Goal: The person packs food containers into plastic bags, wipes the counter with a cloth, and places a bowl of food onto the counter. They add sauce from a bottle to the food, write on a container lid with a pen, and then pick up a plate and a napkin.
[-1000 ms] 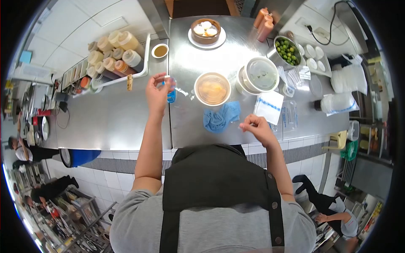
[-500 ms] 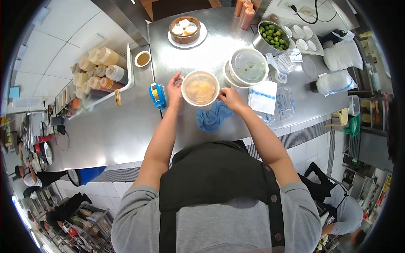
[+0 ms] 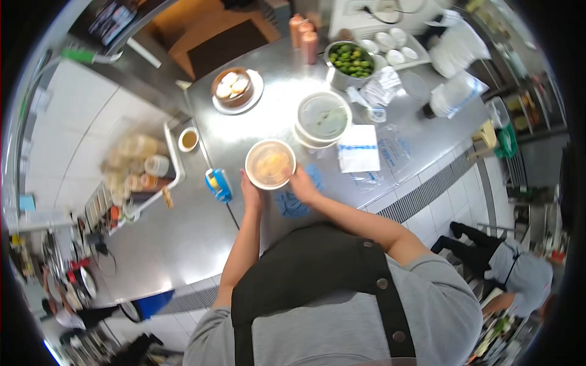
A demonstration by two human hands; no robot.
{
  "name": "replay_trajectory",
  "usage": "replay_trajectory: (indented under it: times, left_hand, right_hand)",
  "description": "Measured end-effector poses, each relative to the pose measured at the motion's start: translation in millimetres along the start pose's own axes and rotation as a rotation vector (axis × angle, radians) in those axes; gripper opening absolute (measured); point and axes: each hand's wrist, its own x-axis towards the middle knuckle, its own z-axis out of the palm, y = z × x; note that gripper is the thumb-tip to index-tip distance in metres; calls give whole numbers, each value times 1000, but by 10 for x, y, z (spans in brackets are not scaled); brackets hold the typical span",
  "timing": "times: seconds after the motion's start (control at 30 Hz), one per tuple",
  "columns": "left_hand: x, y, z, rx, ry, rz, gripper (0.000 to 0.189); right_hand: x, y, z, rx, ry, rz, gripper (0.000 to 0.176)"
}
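A round white takeout bowl (image 3: pixel 270 163) with a clear lid is between my hands, yellowish food showing through the lid. My left hand (image 3: pixel 251 190) grips its lower left side. On the lower right, my right hand (image 3: pixel 299 184) has its fingers against the bowl's side. A crumpled blue cloth (image 3: pixel 292 205) lies just below, partly behind my right hand and wrist. Left of my left hand stands a blue tape dispenser (image 3: pixel 218 185). To the upper right is a larger lidded container (image 3: pixel 324 117) with bits of green under its clear lid.
A bamboo steamer of buns (image 3: pixel 233 86) sits on a white plate at the back. Sauce bottles (image 3: pixel 140 161) fill a tray at left, near a cup of brown sauce (image 3: pixel 188 139). Green citrus fruits (image 3: pixel 351 60) fill a metal pot. White napkins (image 3: pixel 359 149) lie right. Co-workers are behind.
My head view has turned, so the counter appears rotated. My right hand has come in closer around the bowl's side, and both hands now hold it.
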Motion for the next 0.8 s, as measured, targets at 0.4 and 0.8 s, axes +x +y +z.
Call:
replay_trajectory:
  times: [0.4, 0.8]
  left_hand:
    - [-460, 708, 262, -150, -116, 81, 67]
    - [-510, -369, 375, 324, 430, 277, 31]
  right_hand:
    - [145, -1031, -612, -69, -348, -162, 39]
    - [2228, -3744, -4406, -836, 891, -945, 46]
